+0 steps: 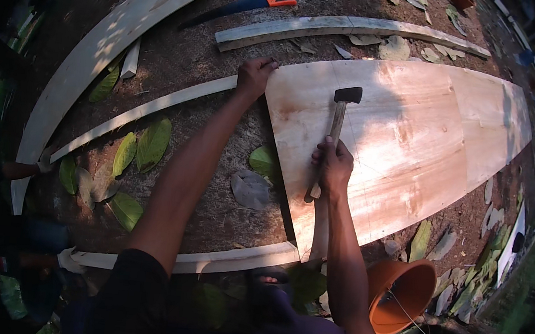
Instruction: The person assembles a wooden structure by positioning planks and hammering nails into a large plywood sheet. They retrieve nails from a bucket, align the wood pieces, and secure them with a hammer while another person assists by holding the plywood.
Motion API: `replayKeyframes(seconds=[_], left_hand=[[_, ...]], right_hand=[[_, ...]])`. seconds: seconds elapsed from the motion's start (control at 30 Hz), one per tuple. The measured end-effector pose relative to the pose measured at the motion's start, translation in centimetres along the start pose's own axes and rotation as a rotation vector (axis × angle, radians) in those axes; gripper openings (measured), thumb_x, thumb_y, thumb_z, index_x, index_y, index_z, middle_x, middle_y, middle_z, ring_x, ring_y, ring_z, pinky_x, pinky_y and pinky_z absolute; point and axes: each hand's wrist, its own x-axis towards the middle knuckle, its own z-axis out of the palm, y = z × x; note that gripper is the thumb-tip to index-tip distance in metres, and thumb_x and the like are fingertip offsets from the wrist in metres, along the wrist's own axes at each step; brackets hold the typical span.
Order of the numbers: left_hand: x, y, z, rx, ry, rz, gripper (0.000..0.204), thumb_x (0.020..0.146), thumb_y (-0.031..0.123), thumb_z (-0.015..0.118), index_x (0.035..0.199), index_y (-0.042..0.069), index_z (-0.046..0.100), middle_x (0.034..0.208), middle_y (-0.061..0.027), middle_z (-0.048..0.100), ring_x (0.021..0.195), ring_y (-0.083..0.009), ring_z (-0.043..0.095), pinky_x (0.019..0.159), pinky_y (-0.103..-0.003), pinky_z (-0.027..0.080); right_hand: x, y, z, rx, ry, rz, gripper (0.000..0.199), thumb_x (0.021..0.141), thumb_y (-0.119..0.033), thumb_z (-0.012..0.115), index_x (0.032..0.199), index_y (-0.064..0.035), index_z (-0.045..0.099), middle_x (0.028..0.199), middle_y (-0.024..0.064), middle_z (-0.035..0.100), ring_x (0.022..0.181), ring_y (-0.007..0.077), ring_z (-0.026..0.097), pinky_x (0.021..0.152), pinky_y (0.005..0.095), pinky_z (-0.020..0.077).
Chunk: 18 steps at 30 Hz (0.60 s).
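Observation:
My right hand [333, 164] is closed round the wooden handle of a hammer [348, 94], whose dark head is raised over a pale plywood panel [407, 136]. At the panel's upper left corner, my left hand [255, 76] has its fingers pinched together; whatever they hold is too small to make out. From under that hand a long wooden strip [150, 106] runs down to the left. A second strip [231, 261] reaches left from the panel's near corner.
Another person's gloved hands [70, 260] are at the strips' left ends. A curved board [114, 40], a handsaw [252, 2] and a wooden beam [347, 29] lie beyond. An orange bucket [405, 292] lies tipped at the near right. Leaves [154, 145] litter the ground.

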Motion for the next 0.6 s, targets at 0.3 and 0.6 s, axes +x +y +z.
replayKeyframes(seconds=[0.3,0.6], left_hand=[[-0.2,-0.9,0.3,0.02,-0.064,0.061,0.025,0.092,0.021,0.071,0.106,0.001,0.075,0.093,-0.0173,0.075,0.086,-0.0243,0.073,0.078,-0.036,0.054],[0.3,-2.0,-0.1,-0.004,-0.024,0.086,0.022,0.092,0.017,0.069,0.105,0.001,0.075,0.092,-0.0186,0.075,0.086,-0.0251,0.074,0.077,-0.036,0.054]], right_hand=[[-0.3,-4.2,0.6,-0.304,-0.097,0.064,0.036,0.106,-0.03,0.054,0.098,0.0039,0.065,0.081,0.0088,0.066,0.063,0.0128,0.062,0.06,0.0291,0.0519],[0.4,-7.9,4.8,-0.298,-0.22,-0.021,0.031,0.106,-0.03,0.054,0.119,-0.0033,0.06,0.067,0.0027,0.058,0.05,0.0106,0.058,0.042,0.029,0.0466]])
